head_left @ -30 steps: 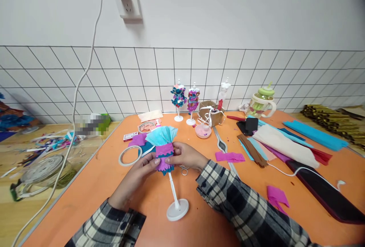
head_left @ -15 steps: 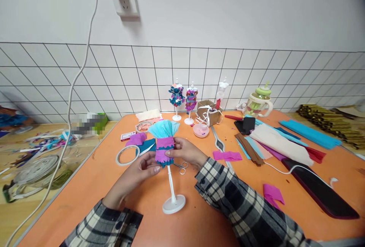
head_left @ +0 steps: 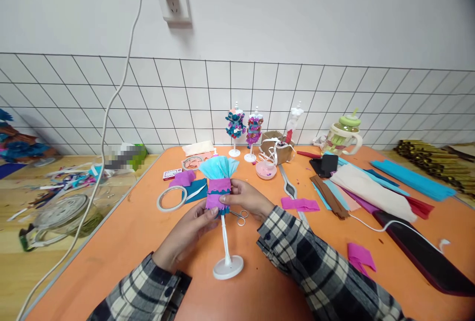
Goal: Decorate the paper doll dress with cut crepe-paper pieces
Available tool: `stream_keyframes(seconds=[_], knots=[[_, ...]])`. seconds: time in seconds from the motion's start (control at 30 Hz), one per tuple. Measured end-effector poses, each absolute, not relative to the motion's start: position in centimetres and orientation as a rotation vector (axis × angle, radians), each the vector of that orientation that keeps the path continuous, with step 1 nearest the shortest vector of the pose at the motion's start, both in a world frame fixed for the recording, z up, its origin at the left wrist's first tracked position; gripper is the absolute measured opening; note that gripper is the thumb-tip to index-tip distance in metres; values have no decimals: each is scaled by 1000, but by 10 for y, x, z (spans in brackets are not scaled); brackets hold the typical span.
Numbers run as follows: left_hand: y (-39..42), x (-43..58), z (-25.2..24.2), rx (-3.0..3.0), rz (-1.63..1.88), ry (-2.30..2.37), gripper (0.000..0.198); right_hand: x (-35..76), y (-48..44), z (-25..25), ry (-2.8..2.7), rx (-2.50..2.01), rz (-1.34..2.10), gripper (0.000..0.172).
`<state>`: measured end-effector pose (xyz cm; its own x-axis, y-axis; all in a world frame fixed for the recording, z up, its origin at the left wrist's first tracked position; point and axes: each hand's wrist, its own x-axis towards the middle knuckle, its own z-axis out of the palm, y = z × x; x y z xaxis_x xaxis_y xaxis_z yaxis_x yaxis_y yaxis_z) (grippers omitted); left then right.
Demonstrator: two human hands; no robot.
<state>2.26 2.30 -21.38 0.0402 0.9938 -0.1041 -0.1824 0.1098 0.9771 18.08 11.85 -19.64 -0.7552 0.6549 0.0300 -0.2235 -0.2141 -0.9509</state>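
Observation:
A small white mannequin stand rests on the orange table. Its top is wrapped in magenta and teal paper, with a light blue paper fan spreading above. My left hand pinches the lower left of the magenta wrap with thumb and fingers. My right hand presses the wrap from the right side, fingers curled around it. Small scissors lie just under my right hand.
A tape ring, magenta scraps, a pink dish and two dressed mannequins lie behind. Paper sheets, a dark flat case and a green-lidded cup fill the right. A white cable hangs at left.
The mannequin has tipped from a leftward lean to nearly upright. My left hand shifted back onto the lower wrap; the view drifted slightly.

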Motion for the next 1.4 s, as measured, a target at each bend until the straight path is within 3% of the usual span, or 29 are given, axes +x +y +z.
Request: stream_keyframes(seconds=[0.13,0.33,0.67,0.73,0.83,0.93,1.2,1.4], knots=[[25,21,-216,1123,1190,1122,38,183,123,-199,-1472,-502,2022,52],[24,13,-217,1473,1100,1485,22,200,151,-213,-1479,-1003,1825,62],[35,11,-235,1961,1158,1764,25,193,158,-242,-1562,-1303,1657,82],[38,16,-240,2107,1127,1721,20,190,156,-246,-1571,-1345,1671,78],[44,21,-246,2303,1029,1610,7,186,155,-252,-1576,-1381,1710,57],[50,22,-249,2417,953,1558,7,184,155,-257,-1598,-1397,1699,44],[51,22,-248,2525,829,1533,17,202,159,-261,-1825,-1484,1361,58],[46,7,-241,2506,935,1617,35,229,151,-253,-1854,-1472,971,44]])
